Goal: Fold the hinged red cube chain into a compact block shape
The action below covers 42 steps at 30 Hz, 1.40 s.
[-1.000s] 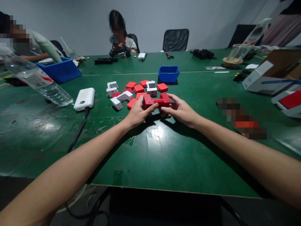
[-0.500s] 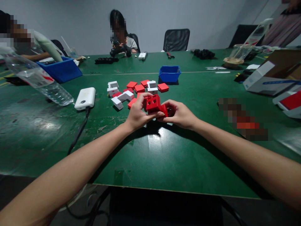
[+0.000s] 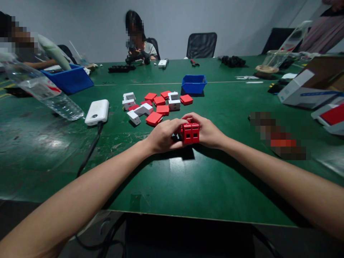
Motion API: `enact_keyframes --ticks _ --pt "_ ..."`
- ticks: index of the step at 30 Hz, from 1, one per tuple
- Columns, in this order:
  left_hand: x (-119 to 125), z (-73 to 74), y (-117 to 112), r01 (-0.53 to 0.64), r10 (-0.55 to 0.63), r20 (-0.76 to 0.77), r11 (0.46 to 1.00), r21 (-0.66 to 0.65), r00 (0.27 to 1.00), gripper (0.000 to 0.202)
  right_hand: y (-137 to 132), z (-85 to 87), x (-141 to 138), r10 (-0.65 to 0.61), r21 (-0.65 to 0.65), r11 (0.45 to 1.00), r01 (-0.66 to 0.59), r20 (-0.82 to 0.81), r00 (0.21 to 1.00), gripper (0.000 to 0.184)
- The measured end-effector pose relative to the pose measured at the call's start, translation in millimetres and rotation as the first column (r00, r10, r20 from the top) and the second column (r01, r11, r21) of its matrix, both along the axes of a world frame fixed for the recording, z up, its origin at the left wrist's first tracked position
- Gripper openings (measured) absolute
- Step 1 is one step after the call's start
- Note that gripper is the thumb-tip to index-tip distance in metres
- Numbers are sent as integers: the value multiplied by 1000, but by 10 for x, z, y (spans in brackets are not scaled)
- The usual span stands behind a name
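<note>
Between my two hands is a red plastic block [image 3: 191, 134] with square openings in the face turned toward me. My left hand [image 3: 165, 135] pinches its left side with thumb and fingers. From the right, my right hand [image 3: 208, 132] closes around it, its fingers partly hidden behind the block. Just beyond my hands lies a loose group of red pieces [image 3: 154, 118] and white bracket-shaped pieces [image 3: 145, 109] on the green table [image 3: 209, 193]. Whether the held block is one part or several joined, I cannot tell.
A blue bin [image 3: 194, 86] stands behind the pieces. At left are a white power bank [image 3: 97, 112] with a black cable, a lying plastic bottle [image 3: 51, 89] and a larger blue bin [image 3: 68, 80]. Cardboard boxes [image 3: 314, 79] sit at right. A person [image 3: 146, 50] sits across the table.
The red block has been turned so its openings face me, and it has shifted slightly right and down. My left hand has rolled over, now showing its back.
</note>
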<state>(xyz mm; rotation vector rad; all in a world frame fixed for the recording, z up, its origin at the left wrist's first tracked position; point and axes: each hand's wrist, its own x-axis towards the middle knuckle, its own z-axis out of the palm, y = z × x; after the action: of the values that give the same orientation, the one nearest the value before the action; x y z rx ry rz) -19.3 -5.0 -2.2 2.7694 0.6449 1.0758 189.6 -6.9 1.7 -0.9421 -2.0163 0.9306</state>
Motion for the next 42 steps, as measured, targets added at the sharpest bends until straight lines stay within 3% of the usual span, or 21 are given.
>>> enact_keyframes --ticks 5,11,14,19,22,26,30,33,35,38,40,42 --pt "16 8 -12 -63 63 -10 998 -9 998 47 14 -13 -1 7 -3 1000 -7 -24 1000 48" --pt "36 41 -11 -160 171 121 982 -98 978 43 28 -22 1 8 44 999 -8 12 1000 38" --pt "39 43 -1 -152 175 128 974 -169 976 41 25 -4 3 1 85 996 -6 59 998 36" --pt "45 24 -7 -64 116 191 965 -256 975 52 7 13 -8 43 71 997 -43 2 999 40" --pt "66 30 -33 -40 110 212 949 -312 971 53 0 8 -20 88 16 996 -87 -56 995 44" --pt "106 50 -41 -91 257 301 877 -471 919 45 9 12 -23 93 -172 977 -126 -189 978 51" --pt "85 45 34 -80 376 403 806 -586 834 42 42 34 -6 -44 -367 928 -69 -291 956 53" --pt "38 41 78 -74 357 336 773 -630 872 44 83 45 5 -153 -426 904 -7 -340 928 46" --pt "21 43 74 -62 281 269 789 -612 921 46 106 53 5 -193 -440 898 3 -387 902 44" --pt "35 41 38 -26 157 209 855 -519 965 51 114 75 -3 -224 -476 880 -6 -425 877 46" --pt "61 33 18 -34 164 212 861 -508 963 47 101 86 -10 -234 -486 874 11 -399 887 49" --pt "86 21 16 -49 222 253 833 -552 942 40 80 88 -17 -233 -464 885 42 -363 902 53"
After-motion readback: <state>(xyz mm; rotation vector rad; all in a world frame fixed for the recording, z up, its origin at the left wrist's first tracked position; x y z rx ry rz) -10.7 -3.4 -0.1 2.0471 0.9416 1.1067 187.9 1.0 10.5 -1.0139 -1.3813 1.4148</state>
